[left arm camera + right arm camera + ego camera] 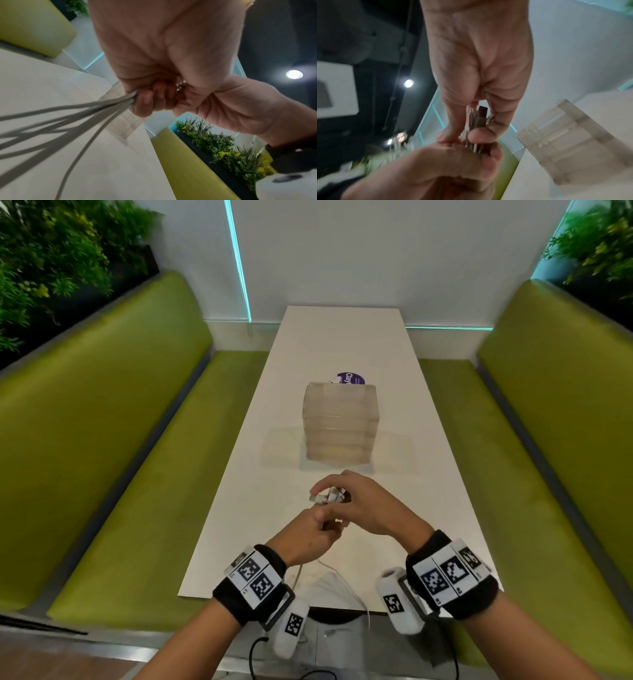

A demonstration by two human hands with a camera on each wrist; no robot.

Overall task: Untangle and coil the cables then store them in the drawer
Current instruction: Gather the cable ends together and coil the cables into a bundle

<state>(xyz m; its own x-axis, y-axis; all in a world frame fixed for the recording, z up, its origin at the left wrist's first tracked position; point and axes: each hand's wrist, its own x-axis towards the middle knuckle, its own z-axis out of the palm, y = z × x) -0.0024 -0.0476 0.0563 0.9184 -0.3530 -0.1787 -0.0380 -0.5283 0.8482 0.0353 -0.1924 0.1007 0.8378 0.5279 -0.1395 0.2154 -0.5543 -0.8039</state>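
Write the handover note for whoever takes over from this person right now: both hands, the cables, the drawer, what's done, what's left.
Left hand: grips the bundled white cables; their loops trail off the table's near edge.
Right hand: pinches the cables' plug ends just above the left hand.
Drawer unit: stands mid-table beyond the hands, apparently all shut.
Done: cables gathered in hand.
Left: finish coiling, open a drawer, store them.

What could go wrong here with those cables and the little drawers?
The cables trail off the table edge toward the lap, so loose ends may snag or re-tangle. Both hands, left and right, pinch the plugs together; a slipped grip could drop the bunch. The drawers look shut, with no hand free.
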